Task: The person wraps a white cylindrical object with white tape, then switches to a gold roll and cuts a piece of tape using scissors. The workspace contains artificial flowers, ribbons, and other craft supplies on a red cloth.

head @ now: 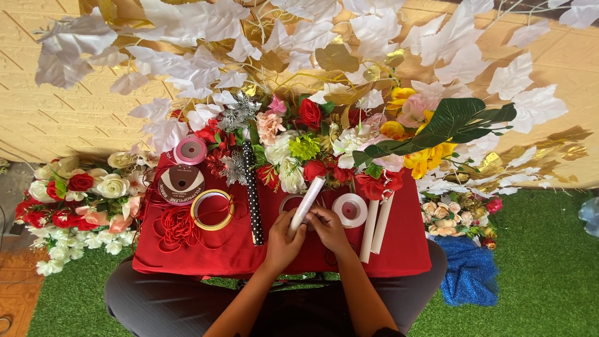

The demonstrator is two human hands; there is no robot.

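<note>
White paper roll, slim, tilted up-right. My left hand clamped round lower end; my right hand pinching mid-section, over red table.

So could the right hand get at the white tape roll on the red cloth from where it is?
Probably yes: the right hand is beside the white tape roll, with nothing lying between them, though its grip is on the white tube.

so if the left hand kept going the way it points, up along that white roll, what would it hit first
Probably the red rose just past the white roll's tip, held by the left hand; depth is unclear, so it might pass above it.
</note>
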